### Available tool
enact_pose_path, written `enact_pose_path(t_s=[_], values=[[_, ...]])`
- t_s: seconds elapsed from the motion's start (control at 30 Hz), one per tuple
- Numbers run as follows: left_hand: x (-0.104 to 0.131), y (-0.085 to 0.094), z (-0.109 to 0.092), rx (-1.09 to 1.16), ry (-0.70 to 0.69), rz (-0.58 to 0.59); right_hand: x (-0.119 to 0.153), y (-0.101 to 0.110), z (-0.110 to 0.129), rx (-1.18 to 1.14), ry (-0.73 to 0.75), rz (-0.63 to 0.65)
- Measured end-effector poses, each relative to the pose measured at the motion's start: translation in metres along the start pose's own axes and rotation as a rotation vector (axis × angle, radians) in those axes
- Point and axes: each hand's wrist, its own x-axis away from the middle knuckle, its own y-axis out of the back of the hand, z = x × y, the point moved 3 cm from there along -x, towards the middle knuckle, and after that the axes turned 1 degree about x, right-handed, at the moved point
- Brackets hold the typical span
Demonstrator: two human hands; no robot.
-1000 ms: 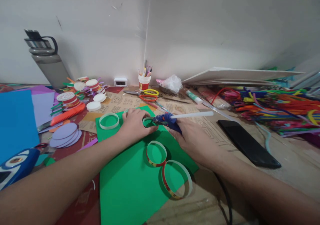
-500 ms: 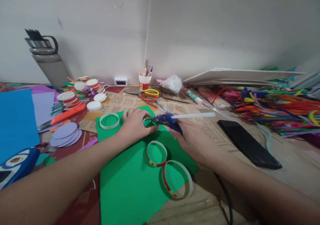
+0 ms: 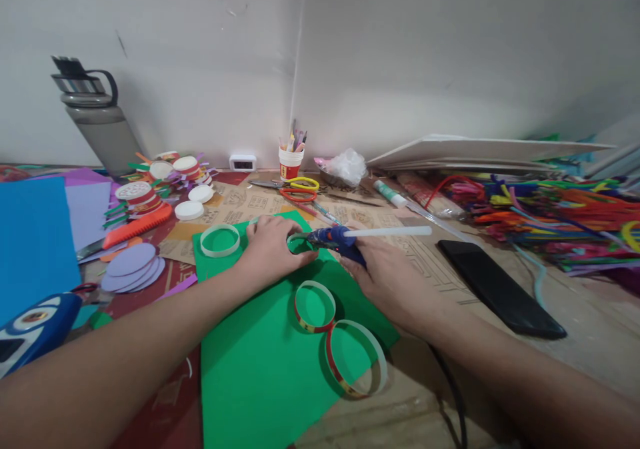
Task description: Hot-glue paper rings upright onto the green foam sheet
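My left hand (image 3: pixel 270 246) grips a paper ring (image 3: pixel 296 237), partly hidden by the fingers, standing on a green sheet (image 3: pixel 250 369). In my right hand (image 3: pixel 393 279) is a blue hot glue gun (image 3: pixel 333 237) with a long white glue stick (image 3: pixel 390 232) jutting from its back. The gun's nozzle points left, at the ring by my left thumb; whether it touches cannot be told. A white paper ring (image 3: pixel 220 253) lies left of my left hand. Nearer me are a small red-edged ring (image 3: pixel 313 328) and a larger one (image 3: pixel 343 384), close together.
A black phone (image 3: pixel 500 289) lies at right, below a heap of pipe cleaners (image 3: pixel 560 216). Scissors (image 3: pixel 300 186), a pencil cup (image 3: pixel 291 162) and a glue tube (image 3: pixel 390 194) are at the back. Lilac discs (image 3: pixel 131 262) and a bottle (image 3: pixel 100 126) are at left. A black cord (image 3: pixel 455 396) runs below my right forearm.
Both hands, the glue gun and the held ring keep nearly the same places. The whole view has shifted very slightly.
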Motion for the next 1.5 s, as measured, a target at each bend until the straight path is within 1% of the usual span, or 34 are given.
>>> enact_pose_path(t_s=[0.37,0.8,1.2,1.5], values=[[-0.0003,0.0007,-0.0004,-0.004,0.011,0.011,0.0002,-0.0005,0.0007,0.016,0.051,-0.05],[-0.0006,-0.0006,0.0001,-0.009,0.018,-0.003,0.0004,0.0003,0.0001,0.003,0.011,-0.025],[-0.0012,-0.001,0.0007,-0.026,0.016,-0.01,0.0009,-0.0046,-0.0021,0.01,0.013,-0.044],[0.0,-0.0029,0.0024,-0.023,-0.016,-0.047,0.0009,0.0024,0.0013,-0.007,-0.027,-0.034]])
